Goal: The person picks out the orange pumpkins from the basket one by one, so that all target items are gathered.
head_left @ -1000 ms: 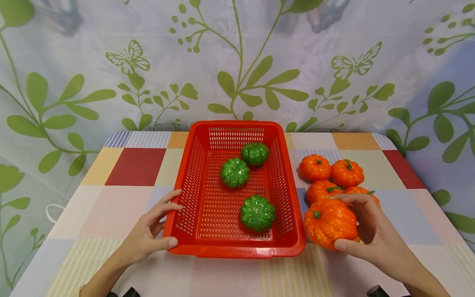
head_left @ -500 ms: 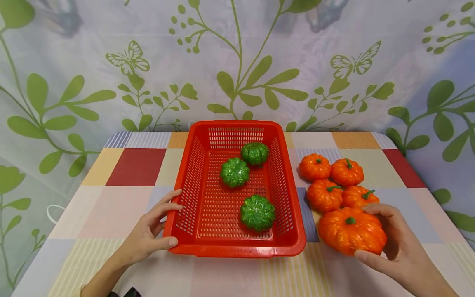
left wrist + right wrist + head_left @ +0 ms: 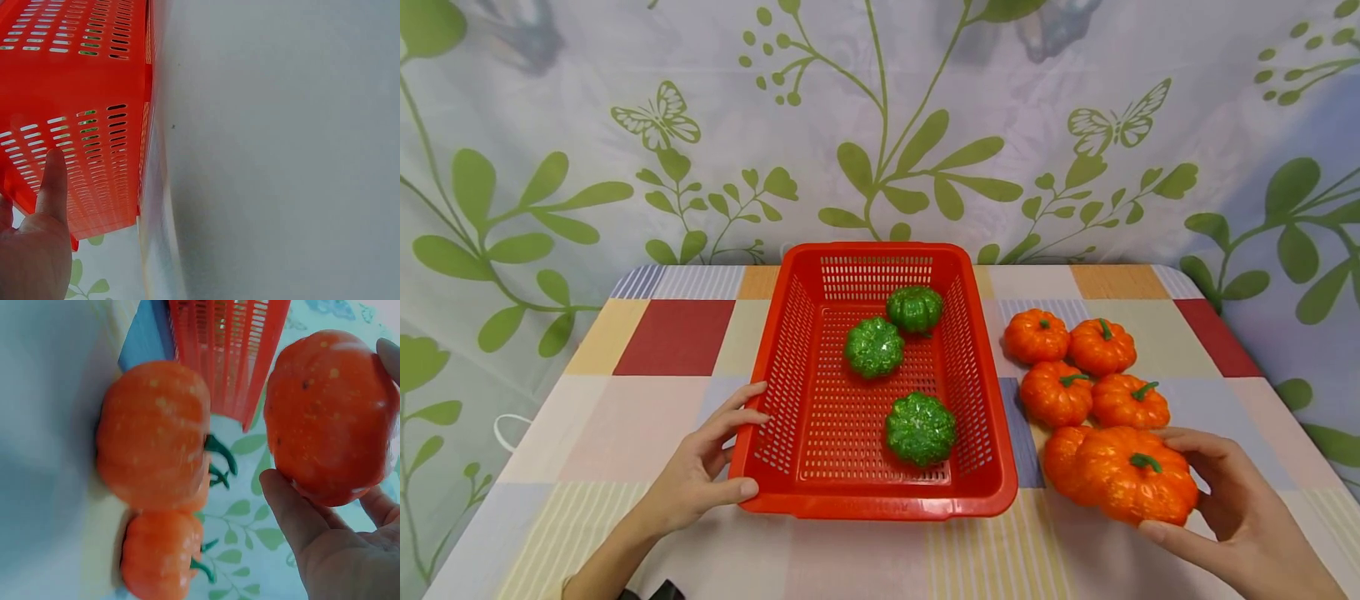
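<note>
My right hand [image 3: 1232,504] holds an orange pumpkin [image 3: 1150,483] with a green stem, fingers on its far side and thumb on its near side. In the right wrist view this held pumpkin [image 3: 331,419] is raised off the table, its base towards the camera. Partly hidden behind it in the head view lies another orange pumpkin [image 3: 1062,467]. My left hand [image 3: 700,471] grips the near left corner of a red plastic basket [image 3: 880,507], fingertips over the side rim and thumb on the corner. In the left wrist view one finger [image 3: 54,187] lies against the slotted outer wall.
Inside the basket are three green pumpkins [image 3: 921,429], spaced apart. Several more orange pumpkins [image 3: 1056,393] sit grouped on the table to its right. A patchwork cloth [image 3: 673,337] covers the table, and a leaf-patterned curtain [image 3: 925,192] hangs behind.
My right hand has carried the held pumpkin rightwards, away from the basket's edge, uncovering part of the pumpkin behind it. My left hand and the basket stay put.
</note>
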Demonstrator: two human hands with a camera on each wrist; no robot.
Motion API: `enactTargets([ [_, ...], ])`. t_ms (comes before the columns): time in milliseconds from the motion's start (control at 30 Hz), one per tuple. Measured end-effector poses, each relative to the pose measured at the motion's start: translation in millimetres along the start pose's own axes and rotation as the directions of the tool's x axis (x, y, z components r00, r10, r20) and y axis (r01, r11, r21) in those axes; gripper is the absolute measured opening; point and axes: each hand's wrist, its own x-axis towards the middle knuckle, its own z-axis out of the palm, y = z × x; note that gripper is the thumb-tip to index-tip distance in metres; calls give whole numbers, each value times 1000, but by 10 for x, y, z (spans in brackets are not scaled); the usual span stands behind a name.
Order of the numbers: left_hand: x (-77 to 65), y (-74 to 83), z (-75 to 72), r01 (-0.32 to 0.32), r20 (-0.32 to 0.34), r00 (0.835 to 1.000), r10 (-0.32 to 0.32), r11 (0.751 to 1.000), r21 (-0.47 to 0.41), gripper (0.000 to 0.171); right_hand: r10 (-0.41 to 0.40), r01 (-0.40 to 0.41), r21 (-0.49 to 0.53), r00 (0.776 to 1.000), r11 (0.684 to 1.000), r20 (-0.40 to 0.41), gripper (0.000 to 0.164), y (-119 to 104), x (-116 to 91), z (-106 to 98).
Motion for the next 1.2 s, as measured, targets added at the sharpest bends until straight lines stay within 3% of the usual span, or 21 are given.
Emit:
enactTargets([
  [33, -2, -1, -1, 0, -1, 1000, 0, 1000, 0, 59, 0, 1, 11, 1000, 1000, -14, 83, 24, -11, -20],
  [233, 0, -4, -5, -7, -1, 1000, 7, 1000, 7, 59, 30, -43, -152, 996, 987, -87, 85, 123, -99, -108],
  [433, 4, 0, -5, -3, -1, 1000, 3, 1000, 8, 59, 116, -138, -322, 989, 937, -87, 100, 165, -133, -188],
  [633, -5, 6, -10, 8, -6, 1000, -8, 1000, 16, 59, 152, -176, -338, 984, 924, -96, 84, 188, -136, -242],
  [900, -7, 0, -5, 12, -9, 1000, -11, 1000, 18, 59, 152, -187, -314, 980, 931, -132, 89, 304, -165, -301],
  [1200, -1, -6, -4, 7, -4, 1000, -7, 1000, 12, 59, 224, -259, -407, 966, 876, -132, 82, 504, -177, -478],
])
